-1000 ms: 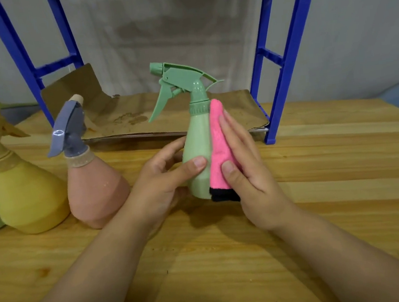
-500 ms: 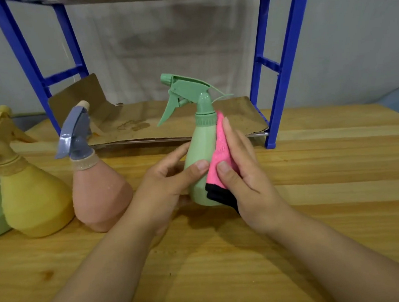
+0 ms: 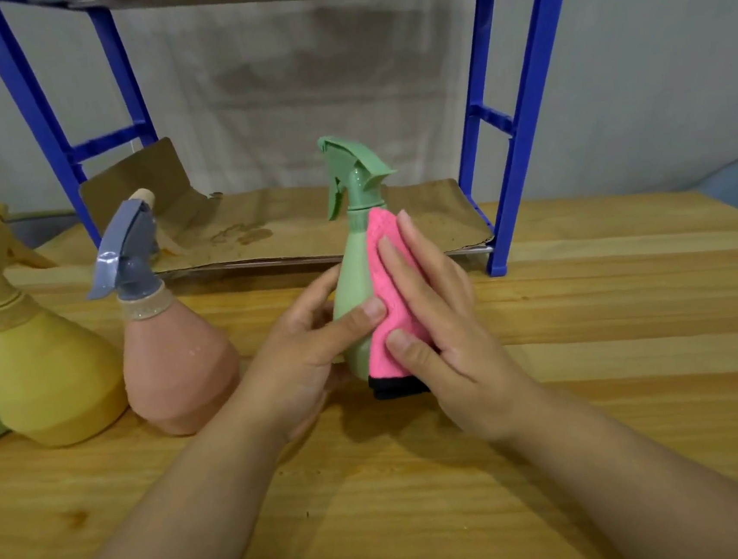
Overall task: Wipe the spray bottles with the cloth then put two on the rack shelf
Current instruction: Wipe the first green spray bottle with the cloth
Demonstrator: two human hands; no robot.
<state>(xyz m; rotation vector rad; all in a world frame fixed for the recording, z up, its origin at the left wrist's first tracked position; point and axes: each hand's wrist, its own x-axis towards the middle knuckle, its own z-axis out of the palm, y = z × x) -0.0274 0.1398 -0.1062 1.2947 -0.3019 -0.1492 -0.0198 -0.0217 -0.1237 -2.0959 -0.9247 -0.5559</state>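
Spray bottle (image 3: 352, 290), green, stands on the desk (image 3: 424, 499) before the rack (image 3: 520, 138), left hand (image 3: 302, 353) gripping it, right hand (image 3: 443, 317) pressing the cloth (image 3: 389, 295) flat; wiping underway, 0 bottles shelved, 2 outstanding.

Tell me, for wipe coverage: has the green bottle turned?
Yes: green bottle rotated in place before the blue rack leg; its nozzle now points less leftward.

The green bottle (image 3: 354, 289) stands upright on the table (image 3: 594, 392). The left hand (image 3: 302, 353) grips its body, thumb across the front. The right hand (image 3: 443, 321) presses the pink cloth (image 3: 387, 304) flat against the bottle's right side. A pink bottle (image 3: 172, 357), a yellow bottle (image 3: 43, 378) and what appears to be another green one stand to the left. The blue rack (image 3: 519, 129) stands behind.
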